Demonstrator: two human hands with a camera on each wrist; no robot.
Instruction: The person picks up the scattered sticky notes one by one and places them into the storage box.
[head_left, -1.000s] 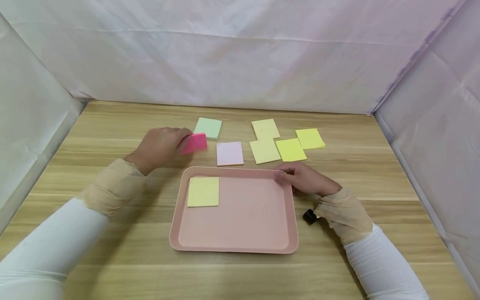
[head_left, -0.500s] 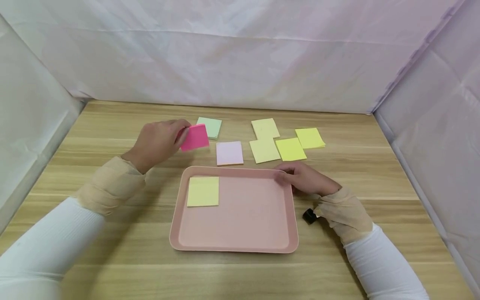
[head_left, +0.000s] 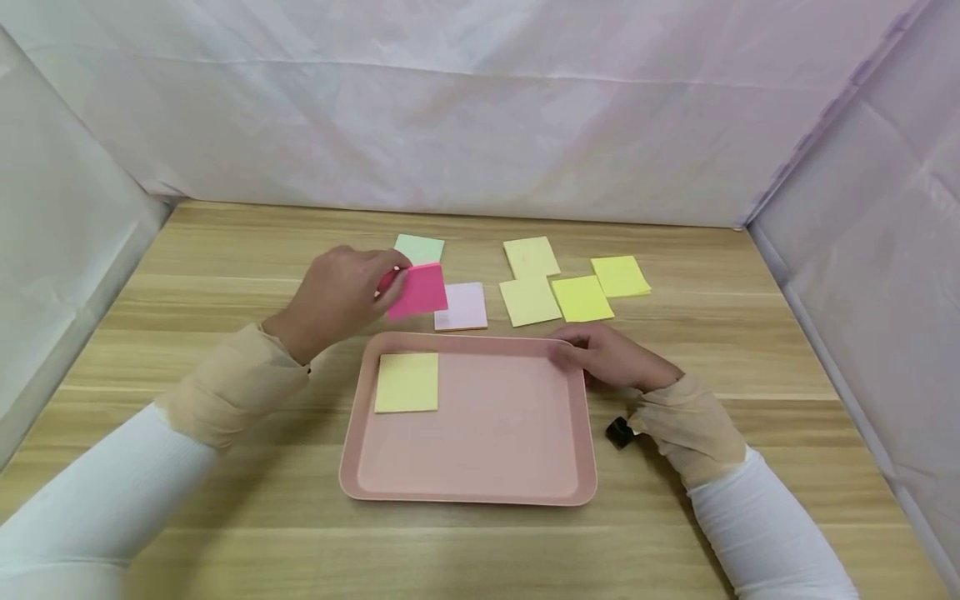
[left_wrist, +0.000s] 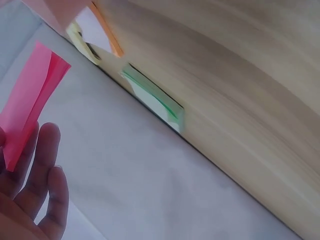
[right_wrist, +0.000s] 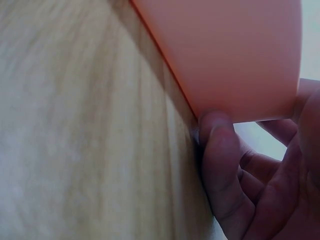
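A wood-grained table (head_left: 480,546) bears a smooth, round-cornered pink tray (head_left: 472,442). The right hand (head_left: 611,357) grips its far right corner, some fingers hidden behind the wall. The left hand (head_left: 341,292) pinches a square hot-pink paper pad (head_left: 423,290) — held above the table, cut off in the left wrist view — which hides part of the lilac pad (head_left: 468,307).

A creased whitish cloth (head_left: 465,108) hangs beyond the far edge of the wood-grain table (head_left: 465,550); pale walls (head_left: 862,208) stand left and right.
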